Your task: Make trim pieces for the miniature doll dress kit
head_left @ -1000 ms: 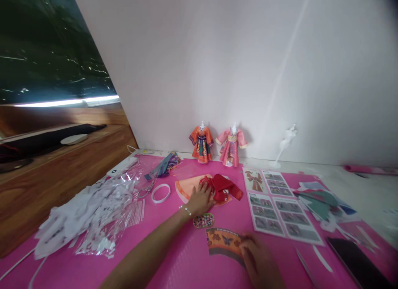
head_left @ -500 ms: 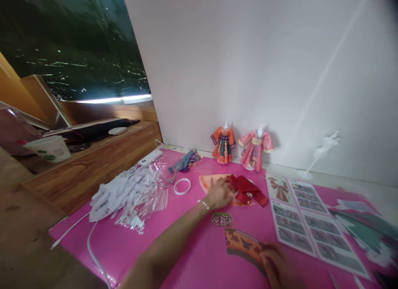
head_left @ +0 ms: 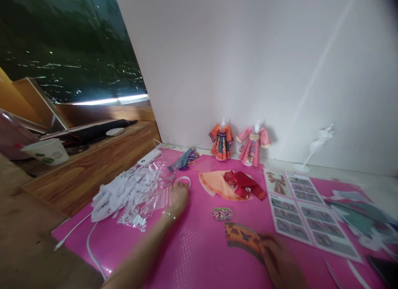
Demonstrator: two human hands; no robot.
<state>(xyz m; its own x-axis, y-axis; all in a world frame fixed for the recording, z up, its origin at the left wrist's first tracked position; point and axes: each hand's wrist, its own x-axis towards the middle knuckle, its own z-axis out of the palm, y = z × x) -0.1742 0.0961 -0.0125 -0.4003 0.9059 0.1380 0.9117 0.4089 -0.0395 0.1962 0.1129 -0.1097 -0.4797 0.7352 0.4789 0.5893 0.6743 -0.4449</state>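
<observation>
Left hand: palm down, fingers bent at the near rim of a white ring resembling a tape roll; the fingertips are hidden, so whether they grip it cannot be told
White ring: left of and beyond an orange butterfly-print fabric strip, well apart from it, with the left hand much the nearer
Butterfly-print strip: curved, its long axis running left to right, the right end angled toward the wearer, the left end near an oval bead tray
Right hand: thumb and fingers pinched together on the strip's right end
Pink mat: glossy, bearing, from left, a white cloth heap, clear plastic packaging, a peach cloth partly under red fabric, a printed picture sheet and green scraps
Room: at left, a paper cup on a wooden ledge; then a pale wall behind orange-robed and pink-robed miniature dress forms; at right, an unclothed white dress form on a stand
</observation>
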